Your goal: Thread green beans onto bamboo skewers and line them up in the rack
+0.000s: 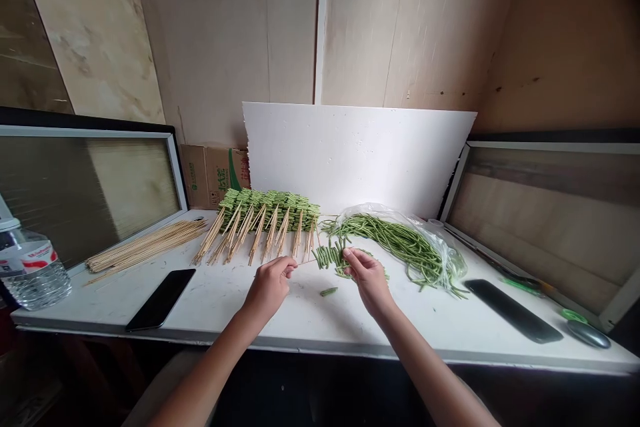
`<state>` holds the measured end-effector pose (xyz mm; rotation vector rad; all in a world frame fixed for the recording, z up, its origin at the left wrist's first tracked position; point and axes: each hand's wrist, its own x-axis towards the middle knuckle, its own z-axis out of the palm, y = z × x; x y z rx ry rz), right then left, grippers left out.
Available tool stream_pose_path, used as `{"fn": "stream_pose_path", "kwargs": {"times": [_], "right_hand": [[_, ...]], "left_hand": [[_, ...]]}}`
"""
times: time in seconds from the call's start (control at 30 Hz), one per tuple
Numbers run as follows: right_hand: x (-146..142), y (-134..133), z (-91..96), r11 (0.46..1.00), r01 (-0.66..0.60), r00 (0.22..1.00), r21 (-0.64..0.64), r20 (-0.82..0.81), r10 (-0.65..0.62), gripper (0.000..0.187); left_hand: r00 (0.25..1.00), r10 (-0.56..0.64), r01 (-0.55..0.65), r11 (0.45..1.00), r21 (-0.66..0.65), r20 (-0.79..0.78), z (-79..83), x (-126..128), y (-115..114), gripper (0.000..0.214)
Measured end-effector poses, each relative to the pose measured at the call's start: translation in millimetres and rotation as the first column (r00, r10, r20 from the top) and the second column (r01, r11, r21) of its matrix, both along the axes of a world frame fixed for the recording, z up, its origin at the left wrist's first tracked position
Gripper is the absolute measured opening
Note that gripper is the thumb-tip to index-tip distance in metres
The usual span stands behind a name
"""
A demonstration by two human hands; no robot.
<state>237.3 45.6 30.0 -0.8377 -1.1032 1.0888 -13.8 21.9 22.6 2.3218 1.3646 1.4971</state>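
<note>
My left hand (270, 285) is closed around the bare end of a thin bamboo skewer (305, 263). Short pieces of green long bean (327, 255) sit side by side across that skewer. At its far end, my right hand (367, 275) pinches a bean piece (344, 247) between thumb and fingers; the skewer's tip is hidden there. Cut bean pieces (341, 272) lie on the table behind my right hand, partly covered by it. One loose bean piece (329, 291) rests on the white table (310, 320) between my hands.
Behind my left hand are stacked bean skewers (270, 203), with bare skewers (145, 247) further left. Whole long beans (390, 237) spill from a plastic bag (450, 255). A phone (161, 299), a water bottle (37, 273), a dark flat object (513, 310) and a computer mouse (589, 332) lie around.
</note>
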Motion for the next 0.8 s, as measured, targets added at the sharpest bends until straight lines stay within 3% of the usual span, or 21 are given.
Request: {"fn": "stream_pose_path", "kwargs": {"times": [0.1, 0.17, 0.27, 0.33, 0.43, 0.67, 0.8], "right_hand": [[5.4, 2.1, 1.0, 1.0, -0.002, 0.989, 0.021, 0.147, -0.001, 0.045], [9.8, 5.1, -3.4, 0.996, -0.042, 0.929, 0.079, 0.369, 0.01, 0.046], [15.3, 9.5, -17.2, 0.965, -0.153, 0.675, 0.214, 0.735, -0.056, 0.03], [16.9, 11.0, -27.1, 0.939, -0.23, 0.501, 0.257, 0.858, -0.113, 0.019], [16.6, 11.7, -36.4, 0.932, -0.271, 0.379, 0.242, 0.916, -0.127, 0.013], [13.3, 11.3, -35.9, 0.943, -0.223, 0.438, 0.248, 0.889, -0.131, 0.006], [15.3, 12.3, -31.6, 0.932, -0.205, 0.554, 0.299, 0.821, -0.142, 0.012]], "left_hand": [[0.999, 0.037, -0.037, 0.999, 0.001, 0.032, 2.3, -6.0, 3.8, 0.046], [0.997, 0.065, -0.065, 0.998, -0.006, 0.041, 3.2, -10.6, 6.9, 0.039], [0.996, 0.086, -0.086, 0.996, -0.023, 0.037, 3.2, -15.1, 10.6, 0.031], [0.996, 0.081, -0.08, 0.996, -0.037, 0.033, 2.3, -16.0, 11.9, 0.029], [0.997, 0.071, -0.069, 0.996, -0.053, 0.032, 0.8, -15.7, 12.7, 0.029], [0.996, 0.08, -0.077, 0.995, -0.069, 0.045, -1.4, -15.2, 13.0, 0.027], [0.996, 0.078, -0.074, 0.994, -0.081, 0.047, -3.4, -15.4, 13.7, 0.028]]}}
